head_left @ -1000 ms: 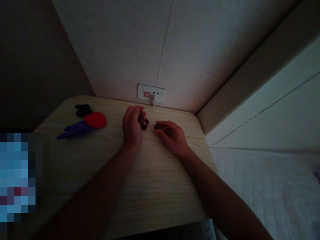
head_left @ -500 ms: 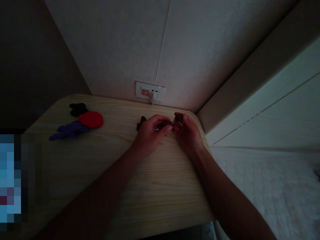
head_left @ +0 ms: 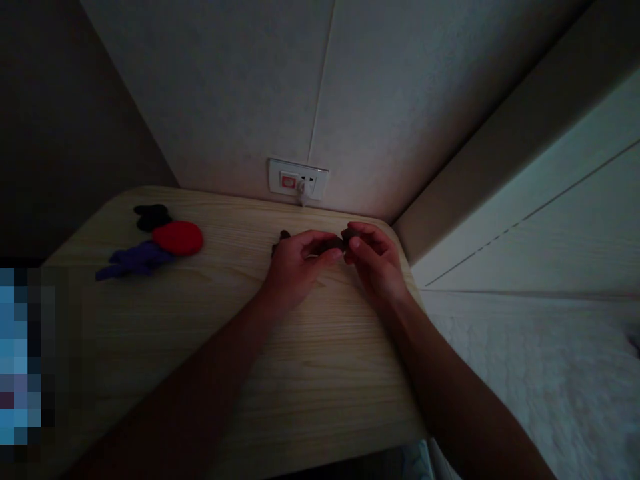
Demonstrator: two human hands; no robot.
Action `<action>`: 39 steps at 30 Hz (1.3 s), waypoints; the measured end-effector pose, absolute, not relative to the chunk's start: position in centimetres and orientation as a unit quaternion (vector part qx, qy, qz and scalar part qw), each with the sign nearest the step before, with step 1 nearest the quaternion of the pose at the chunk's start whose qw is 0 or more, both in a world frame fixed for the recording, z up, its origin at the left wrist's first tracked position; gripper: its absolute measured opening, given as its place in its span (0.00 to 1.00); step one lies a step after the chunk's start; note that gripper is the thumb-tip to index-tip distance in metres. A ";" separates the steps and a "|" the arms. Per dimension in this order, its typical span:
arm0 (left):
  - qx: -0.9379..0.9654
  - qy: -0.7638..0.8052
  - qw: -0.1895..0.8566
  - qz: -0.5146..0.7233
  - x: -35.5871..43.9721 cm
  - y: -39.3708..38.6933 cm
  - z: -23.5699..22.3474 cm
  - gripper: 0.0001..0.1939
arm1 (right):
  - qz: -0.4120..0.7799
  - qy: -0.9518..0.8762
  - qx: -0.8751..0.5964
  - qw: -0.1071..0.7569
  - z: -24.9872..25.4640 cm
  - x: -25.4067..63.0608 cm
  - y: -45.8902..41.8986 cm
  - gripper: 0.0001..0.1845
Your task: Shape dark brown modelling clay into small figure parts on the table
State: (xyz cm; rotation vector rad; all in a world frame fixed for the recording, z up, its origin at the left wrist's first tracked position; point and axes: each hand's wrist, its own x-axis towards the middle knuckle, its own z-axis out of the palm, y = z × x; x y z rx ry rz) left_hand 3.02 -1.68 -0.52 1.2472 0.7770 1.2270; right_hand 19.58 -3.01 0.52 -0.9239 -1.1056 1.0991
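Note:
Between the fingers and thumb of my left hand (head_left: pixel 294 267) is a dark brown piece that looks like modelling clay (head_left: pixel 329 245). My right hand (head_left: pixel 377 263) pinches a smaller dark clay piece (head_left: pixel 351 233) under its thumb. The two pieces meet or nearly meet; I cannot tell whether they are joined. Just beyond my left hand, another dark lump (head_left: pixel 285 235) rests on the wooden tabletop (head_left: pixel 240 320), mostly hidden by that hand.
At the left of the tabletop lie a flat red piece (head_left: pixel 179 238), a ragged purple piece (head_left: pixel 136 259) and a black lump (head_left: pixel 153 218), touching one another. A wall socket (head_left: pixel 299 180) with a plug sits behind the table. Quilted white bedding (head_left: pixel 500 373) lies to the right.
My right thumb has closed over the small dark piece, and that hand has turned and brought it against or close to the piece in my left hand. The left hand stays nearly still.

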 end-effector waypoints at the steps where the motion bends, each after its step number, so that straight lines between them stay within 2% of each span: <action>1: 0.532 0.334 0.574 0.524 3.0 -1.7 -0.5 0.18 | 0.476 -0.480 -0.401 0.618 0.5 19.6 -3.0 0.19; 11: 0.547 0.364 0.534 0.532 2.8 -2.1 -0.1 0.14 | 0.429 -0.517 -0.440 0.596 0.3 19.6 -2.9 0.20; 23: 0.560 0.387 0.491 0.544 2.8 -2.1 -0.7 0.14 | 0.408 -0.527 -0.453 0.592 0.5 19.1 -3.2 0.16; 26: 0.543 0.378 0.524 0.536 3.0 -2.1 -0.5 0.15 | 0.404 -0.519 -0.457 0.599 0.3 19.1 -3.2 0.16; 30: 0.477 0.339 0.618 0.525 3.5 -2.0 -0.3 0.13 | 0.400 -0.502 -0.469 0.606 0.2 19.3 -3.1 0.17; 34: 0.370 0.293 0.716 0.514 3.6 -2.1 -0.2 0.11 | 0.455 -0.472 -0.431 0.621 0.2 19.5 -3.2 0.16; 39: 0.313 0.310 0.768 0.466 3.4 -2.6 0.7 0.10 | 0.466 -0.451 -0.426 0.632 0.4 19.5 -3.1 0.14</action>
